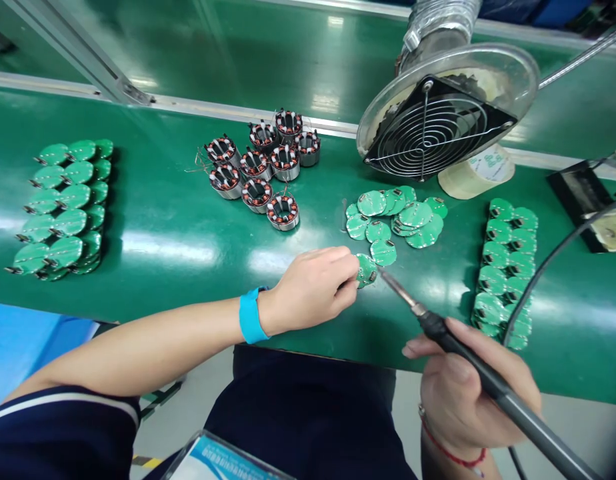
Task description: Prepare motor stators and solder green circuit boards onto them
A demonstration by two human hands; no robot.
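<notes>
My left hand (315,287), with a blue band at its wrist, pinches a round green circuit board (367,271) at its left edge, over the green table. My right hand (475,390) is wrapped round the dark handle of a soldering iron (458,347). The iron's metal tip points up and left and is close to the board's right edge; whether they touch is unclear. Just beyond the held board lie loose round green boards (415,215), some overlapping.
Several copper-wound motor stators (256,163) stand back centre. Stacked boards fill rows at the left (71,220) and right (505,267). A fume fan (428,137) hangs over the back, beside a tape roll (478,172). A black stand (588,203) sits far right, near the iron's cable (538,273).
</notes>
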